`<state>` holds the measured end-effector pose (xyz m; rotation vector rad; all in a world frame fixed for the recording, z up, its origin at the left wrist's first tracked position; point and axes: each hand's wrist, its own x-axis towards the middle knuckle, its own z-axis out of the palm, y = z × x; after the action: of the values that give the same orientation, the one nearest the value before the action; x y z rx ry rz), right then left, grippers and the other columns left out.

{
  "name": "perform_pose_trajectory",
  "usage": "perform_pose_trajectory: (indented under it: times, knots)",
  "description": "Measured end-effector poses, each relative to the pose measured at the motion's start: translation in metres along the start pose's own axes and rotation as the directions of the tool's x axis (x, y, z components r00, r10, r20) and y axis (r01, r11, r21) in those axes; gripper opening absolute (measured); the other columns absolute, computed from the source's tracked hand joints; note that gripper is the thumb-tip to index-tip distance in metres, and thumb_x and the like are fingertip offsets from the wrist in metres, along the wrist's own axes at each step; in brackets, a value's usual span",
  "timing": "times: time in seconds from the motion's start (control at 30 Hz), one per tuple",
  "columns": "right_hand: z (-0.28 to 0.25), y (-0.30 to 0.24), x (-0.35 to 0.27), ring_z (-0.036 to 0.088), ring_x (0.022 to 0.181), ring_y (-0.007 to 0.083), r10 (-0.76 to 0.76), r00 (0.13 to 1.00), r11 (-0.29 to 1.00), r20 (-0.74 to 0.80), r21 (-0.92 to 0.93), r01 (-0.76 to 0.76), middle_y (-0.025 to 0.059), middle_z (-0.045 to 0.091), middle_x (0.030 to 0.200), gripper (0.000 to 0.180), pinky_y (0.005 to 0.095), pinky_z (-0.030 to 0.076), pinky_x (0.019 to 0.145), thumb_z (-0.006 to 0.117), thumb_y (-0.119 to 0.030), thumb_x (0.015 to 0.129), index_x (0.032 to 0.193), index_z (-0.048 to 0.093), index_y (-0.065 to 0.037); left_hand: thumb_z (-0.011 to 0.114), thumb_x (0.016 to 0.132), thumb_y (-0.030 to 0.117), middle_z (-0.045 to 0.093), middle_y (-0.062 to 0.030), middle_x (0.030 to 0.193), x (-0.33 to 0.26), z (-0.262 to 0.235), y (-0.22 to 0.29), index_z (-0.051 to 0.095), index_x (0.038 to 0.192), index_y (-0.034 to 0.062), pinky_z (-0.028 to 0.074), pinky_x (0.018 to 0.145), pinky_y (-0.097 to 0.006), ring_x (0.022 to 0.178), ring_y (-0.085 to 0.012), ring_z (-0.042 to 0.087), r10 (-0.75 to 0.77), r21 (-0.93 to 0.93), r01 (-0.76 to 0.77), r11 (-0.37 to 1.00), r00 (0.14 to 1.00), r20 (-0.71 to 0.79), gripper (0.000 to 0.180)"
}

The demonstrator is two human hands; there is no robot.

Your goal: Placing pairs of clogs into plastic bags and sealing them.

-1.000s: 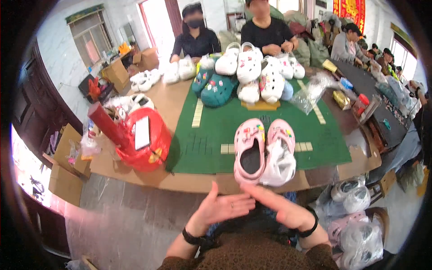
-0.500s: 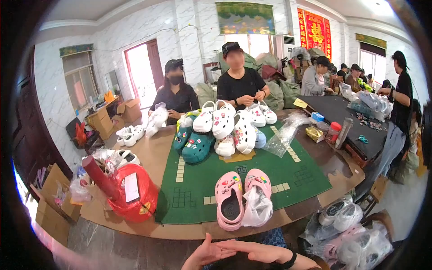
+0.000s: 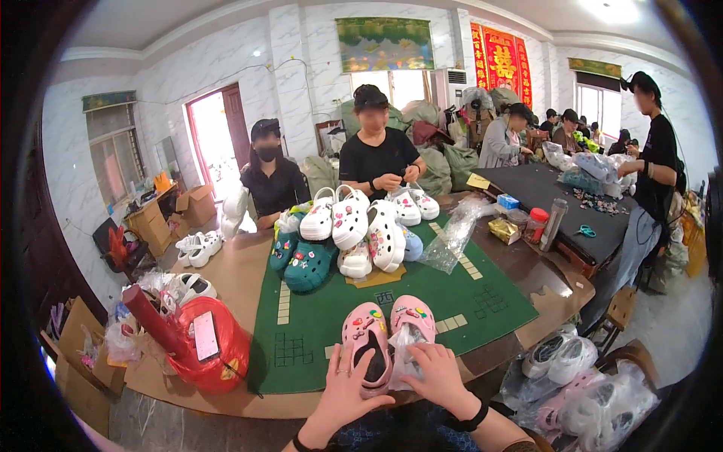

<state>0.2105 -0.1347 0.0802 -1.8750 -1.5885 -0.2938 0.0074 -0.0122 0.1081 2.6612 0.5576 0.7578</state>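
Note:
A pair of pink clogs with colourful charms stands at the table's near edge, toes away from me. My left hand (image 3: 348, 386) is at the heel of the left clog (image 3: 364, 324), fingers spread, one finger over its dark opening. Over the heel of the right clog (image 3: 413, 315), my right hand (image 3: 438, 374) reaches in from the right with thumb and fingers apart. Its fingertips are at the crumpled clear plastic (image 3: 407, 352) inside that clog. Neither hand visibly grips anything. The hands partly hide both heels.
White clogs (image 3: 351, 218) and green clogs (image 3: 311, 265) are piled ahead on the green mat (image 3: 301, 361). A red plastic-wrapped roll (image 3: 215, 354) with a phone on it stands left. Bagged clogs (image 3: 561, 358) lie lower right. Two people sit across the table.
My hands have moved apart and forward from below the table edge to the pink clogs. The view has shifted slightly. The person across at left now holds a white clog higher.

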Motion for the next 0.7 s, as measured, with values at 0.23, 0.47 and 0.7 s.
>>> perform_pose_trajectory:
  times: [0.23,0.47,0.7]
  knots:
    - [0.010,0.011,0.012,0.056,0.105,0.0332,0.087,0.996,0.996,-0.019,-0.023,-0.088,0.0130,0.061,0.117,0.059,0.0460,0.043,0.089,0.075,-0.041,0.080,0.127,0.059,-0.008,0.083,0.059,0.068,0.020,-0.0332,0.155,0.016,0.061,-0.018,0.037,0.149,0.0094,0.022,0.114,-0.066,0.138,-0.0603,0.022,0.016,0.052,-0.015,0.999,1.000,-0.013,0.116]
    - [0.051,0.019,0.045,0.061,0.077,0.0338,0.071,0.965,0.959,-0.254,0.284,0.004,0.0124,0.065,0.079,0.012,0.0427,0.047,0.070,0.070,-0.015,0.084,0.091,0.067,-0.006,0.077,0.060,0.074,0.052,-0.0177,0.138,0.029,0.072,-0.001,0.049,0.143,0.0083,0.030,0.109,-0.063,0.135,-0.0521,0.033,-0.040,0.161,0.064,0.985,0.988,-0.147,0.110]
    - [0.041,0.004,0.040,0.061,0.077,0.0318,0.027,0.912,0.833,-0.409,0.514,0.206,0.0120,0.066,0.083,0.009,0.0392,0.047,0.069,0.069,-0.004,0.082,0.090,0.065,-0.004,0.084,0.060,0.056,0.058,-0.0143,0.129,0.027,0.077,-0.003,0.060,0.132,0.0091,0.036,0.107,-0.059,0.131,-0.0484,0.040,-0.152,0.125,0.192,0.973,0.949,-0.276,0.090]
